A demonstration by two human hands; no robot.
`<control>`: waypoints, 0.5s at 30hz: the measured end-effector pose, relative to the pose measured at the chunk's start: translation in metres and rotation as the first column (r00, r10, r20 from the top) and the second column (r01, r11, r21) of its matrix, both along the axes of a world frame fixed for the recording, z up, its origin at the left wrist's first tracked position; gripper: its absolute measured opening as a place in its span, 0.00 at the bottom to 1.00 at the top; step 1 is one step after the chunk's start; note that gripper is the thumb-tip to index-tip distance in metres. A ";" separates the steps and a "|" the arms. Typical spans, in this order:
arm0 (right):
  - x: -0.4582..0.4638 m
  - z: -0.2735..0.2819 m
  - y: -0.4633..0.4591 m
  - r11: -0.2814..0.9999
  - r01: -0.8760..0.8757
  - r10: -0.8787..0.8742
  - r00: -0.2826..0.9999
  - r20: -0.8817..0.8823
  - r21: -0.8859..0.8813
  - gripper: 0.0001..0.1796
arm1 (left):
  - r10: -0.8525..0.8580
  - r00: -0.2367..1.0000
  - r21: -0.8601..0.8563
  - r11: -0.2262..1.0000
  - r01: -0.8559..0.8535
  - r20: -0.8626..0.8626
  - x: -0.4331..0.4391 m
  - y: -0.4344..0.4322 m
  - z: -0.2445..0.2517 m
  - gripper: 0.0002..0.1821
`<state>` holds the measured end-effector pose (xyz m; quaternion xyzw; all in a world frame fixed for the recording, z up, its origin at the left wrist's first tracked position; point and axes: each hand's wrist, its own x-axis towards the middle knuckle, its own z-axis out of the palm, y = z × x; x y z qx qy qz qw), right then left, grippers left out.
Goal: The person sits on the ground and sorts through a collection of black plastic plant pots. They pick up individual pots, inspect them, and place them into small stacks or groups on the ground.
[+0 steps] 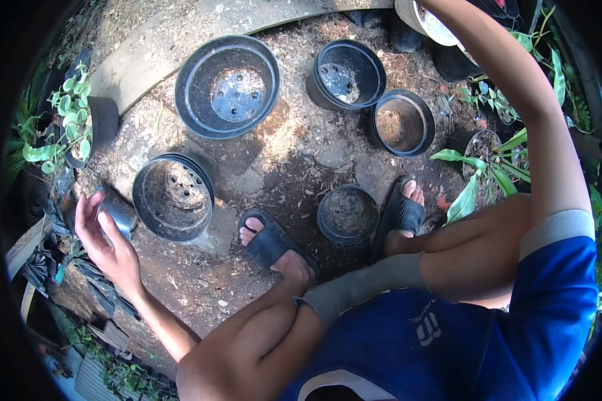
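My left hand (105, 240) is raised at the left, fingers apart and holding nothing. Behind its fingertips a small black plastic pot (116, 208) lies on its side. Just right of that hand stands a larger black nursery pot (173, 198) with soil residue and drain holes in its base. My right arm reaches up past the top edge, so the right hand is out of view. Before me on the soil are a wide black pot (228, 87), stacked black pots (346, 75), another stack of black pots (404, 123) and a small black pot (348, 214) between my feet.
A potted trailing plant (72, 108) is at the left, and a long-leaved potted plant (481, 158) at the right. A wooden board (150, 65) curves across the back. Near my right forearm is a pale container (434, 25). Black plastic sheeting (103, 280) lies at the lower left.
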<state>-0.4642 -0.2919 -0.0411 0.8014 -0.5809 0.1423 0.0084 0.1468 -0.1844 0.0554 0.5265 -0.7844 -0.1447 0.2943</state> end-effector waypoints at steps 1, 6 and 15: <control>-0.008 0.001 -0.005 0.998 0.060 -0.057 0.992 -0.109 0.022 0.14 | -0.019 0.998 -0.019 1.000 0.020 0.056 -0.006 0.003 0.007 0.23; -0.029 0.005 -0.019 0.998 -0.060 0.059 0.997 0.046 0.021 0.14 | -0.139 0.951 -0.008 0.989 0.147 0.278 -0.037 -0.001 0.057 0.24; -0.016 0.102 0.102 0.887 -0.105 0.067 0.993 -0.100 -0.449 0.09 | -0.442 0.735 0.165 0.892 0.421 0.515 -0.108 -0.020 0.116 0.26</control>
